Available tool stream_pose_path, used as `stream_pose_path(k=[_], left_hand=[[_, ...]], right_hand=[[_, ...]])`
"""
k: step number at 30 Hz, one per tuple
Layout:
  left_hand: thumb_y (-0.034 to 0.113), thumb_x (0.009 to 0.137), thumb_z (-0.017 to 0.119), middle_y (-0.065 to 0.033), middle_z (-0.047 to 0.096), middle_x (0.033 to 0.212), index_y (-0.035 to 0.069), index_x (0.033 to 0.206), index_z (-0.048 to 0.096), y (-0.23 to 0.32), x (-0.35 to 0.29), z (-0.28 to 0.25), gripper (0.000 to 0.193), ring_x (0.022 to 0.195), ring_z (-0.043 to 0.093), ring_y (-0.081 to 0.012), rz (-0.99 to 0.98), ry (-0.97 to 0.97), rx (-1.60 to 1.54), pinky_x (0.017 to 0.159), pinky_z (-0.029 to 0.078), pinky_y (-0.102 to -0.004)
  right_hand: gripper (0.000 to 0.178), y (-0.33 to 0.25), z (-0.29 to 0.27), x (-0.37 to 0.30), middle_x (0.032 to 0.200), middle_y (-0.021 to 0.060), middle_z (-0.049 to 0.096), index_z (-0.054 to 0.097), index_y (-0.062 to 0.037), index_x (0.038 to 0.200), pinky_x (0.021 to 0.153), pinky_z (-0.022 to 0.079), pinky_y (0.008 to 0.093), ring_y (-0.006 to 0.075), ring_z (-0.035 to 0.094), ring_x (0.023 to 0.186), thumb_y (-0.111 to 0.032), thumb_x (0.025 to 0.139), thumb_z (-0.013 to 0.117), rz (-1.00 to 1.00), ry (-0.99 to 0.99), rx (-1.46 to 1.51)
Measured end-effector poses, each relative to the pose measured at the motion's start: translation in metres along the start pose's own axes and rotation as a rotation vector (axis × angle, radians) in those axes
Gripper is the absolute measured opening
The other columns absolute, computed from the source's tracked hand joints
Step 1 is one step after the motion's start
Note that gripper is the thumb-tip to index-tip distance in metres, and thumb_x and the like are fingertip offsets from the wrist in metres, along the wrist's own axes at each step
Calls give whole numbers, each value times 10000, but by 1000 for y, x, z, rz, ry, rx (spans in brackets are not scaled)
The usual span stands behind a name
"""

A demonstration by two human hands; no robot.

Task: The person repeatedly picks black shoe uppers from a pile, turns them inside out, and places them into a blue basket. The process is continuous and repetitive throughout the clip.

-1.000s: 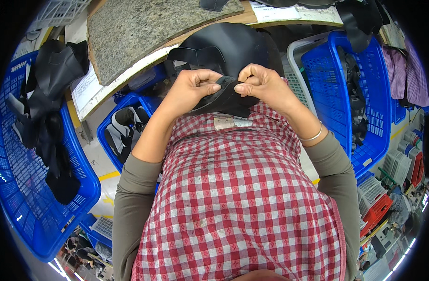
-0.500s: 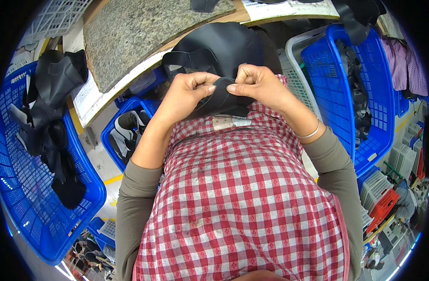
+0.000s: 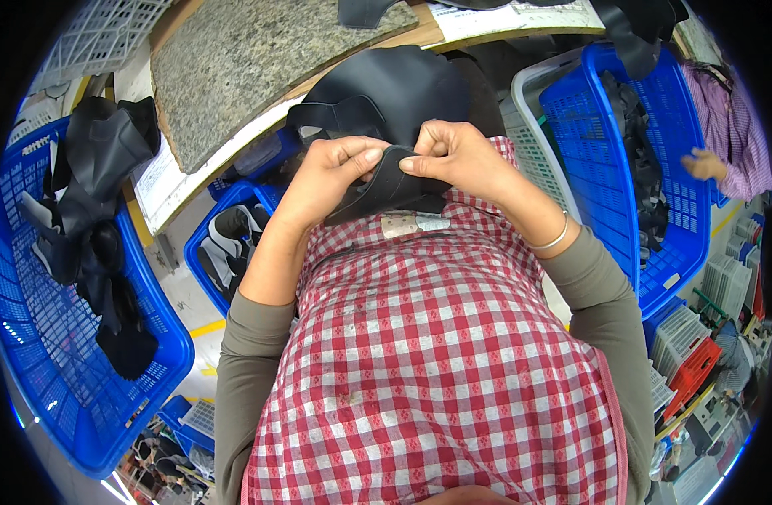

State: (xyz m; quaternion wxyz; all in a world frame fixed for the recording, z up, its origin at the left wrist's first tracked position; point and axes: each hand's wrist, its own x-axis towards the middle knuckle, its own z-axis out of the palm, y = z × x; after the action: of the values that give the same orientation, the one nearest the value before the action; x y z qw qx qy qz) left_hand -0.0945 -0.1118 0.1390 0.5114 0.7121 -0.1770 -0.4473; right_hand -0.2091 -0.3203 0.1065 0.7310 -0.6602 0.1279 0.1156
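Note:
A black leather shoe upper [image 3: 384, 192] with stitched lines rests at my waist, against the checked apron [image 3: 436, 320]. My left hand [image 3: 329, 175] pinches its edge between thumb and fingers. Close beside it, my right hand [image 3: 463, 160] pinches the same raised edge from the right, thumb on top. Beyond my hands spreads a wide, smooth black leather part [image 3: 407, 84]; whether it belongs to the same piece is hidden by my fingers. The fingertips under the edge cannot be seen.
A stone slab [image 3: 243, 67] lies on the workbench [image 3: 184, 185] ahead. Blue baskets with black leather pieces stand at left [image 3: 171, 337] and right [image 3: 613, 160], and a smaller blue crate [image 3: 202, 268] sits under the bench. At far right is another person's hand [image 3: 704, 165].
My hands have shifted slightly, with the right thumb moving a little left along the pinched edge. At far right, the other person's hand has come into view.

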Motion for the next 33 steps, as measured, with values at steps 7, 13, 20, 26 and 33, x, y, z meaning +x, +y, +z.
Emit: stream_pose_path(k=[7, 13, 20, 26, 33], left_hand=[[47, 912, 764, 54, 649, 816, 8, 923, 721, -7, 6, 3, 59, 748, 542, -2, 128, 46, 246, 650, 439, -205], [28, 848, 769, 19, 634, 760, -6, 856, 690, 36, -5, 0, 87, 675, 533, -44, 322, 58, 396, 611, 435, -236], [169, 971, 761, 35, 686, 789, 8, 966, 773, 97, -27, -77, 162, 681, 570, -44, 204, -267, 330, 587, 452, -251], [303, 887, 844, -39, 754, 972, -25, 1142, 749, 60, -4, -87, 426, 828, 676, -61, 109, -429, -23, 712, 504, -196], [42, 892, 770, -97, 788, 1004, -43, 1094, 778, 80, 25, -61, 219, 933, 735, -152, 239, -584, 209, 859, 579, -275]], right_hand=[[184, 13, -3, -1, 924, 52, 750, 638, -68, 934, 683, 464, 204, 54, 629, 789, -127, 930, 812, 70, 74, 305], [356, -34, -6, 15, 974, 69, 754, 657, -89, 1004, 818, 531, 370, 221, 703, 949, -171, 748, 890, -960, 156, -897], [329, -50, 29, 4, 715, 62, 614, 618, -76, 842, 653, 477, 368, 226, 611, 685, -251, 780, 889, -598, 31, -461], [269, -32, 2, -40, 764, -45, 584, 612, -13, 836, 649, 440, 261, 46, 511, 705, -103, 860, 865, -130, 8, 32], [297, -55, -11, -35, 844, 66, 673, 762, -17, 1043, 766, 493, 341, 176, 609, 856, -237, 870, 863, -309, -138, -424]])
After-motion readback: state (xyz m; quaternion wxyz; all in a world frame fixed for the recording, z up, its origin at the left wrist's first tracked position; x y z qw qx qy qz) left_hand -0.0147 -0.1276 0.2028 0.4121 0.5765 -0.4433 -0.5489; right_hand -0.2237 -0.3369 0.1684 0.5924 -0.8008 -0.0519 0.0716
